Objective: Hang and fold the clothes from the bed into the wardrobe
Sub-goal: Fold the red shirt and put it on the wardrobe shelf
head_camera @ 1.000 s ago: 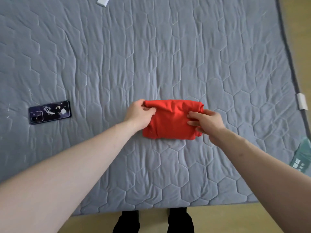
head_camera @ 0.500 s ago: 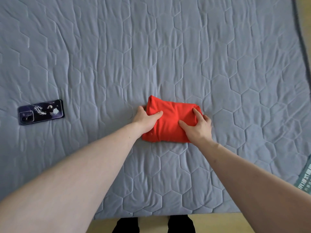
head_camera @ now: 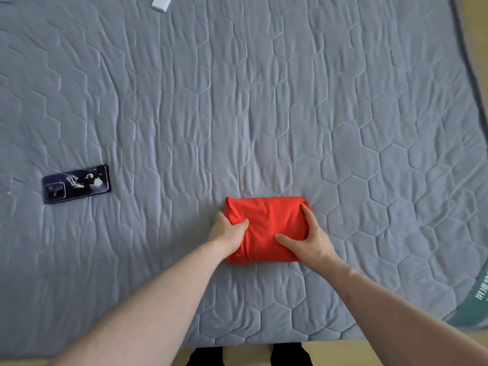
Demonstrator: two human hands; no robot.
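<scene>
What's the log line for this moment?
garment: red, folded, on bed | left hand: grips its left end | right hand: grips its right end | phone: on bed, apart

Fold's finished: the left hand (head_camera: 227,232) has slid from the top corner to grip the folded red garment (head_camera: 266,223) by its left edge. The right hand (head_camera: 309,241) now clasps the right end, and the bundle's squarer.

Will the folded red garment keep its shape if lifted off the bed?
Probably floppy: the garment is soft, creased cloth that dimples under the left hand and right hand. Its folds may slump open unless supported from both sides. It looks light and unlikely to slide on the quilted bed.
</scene>
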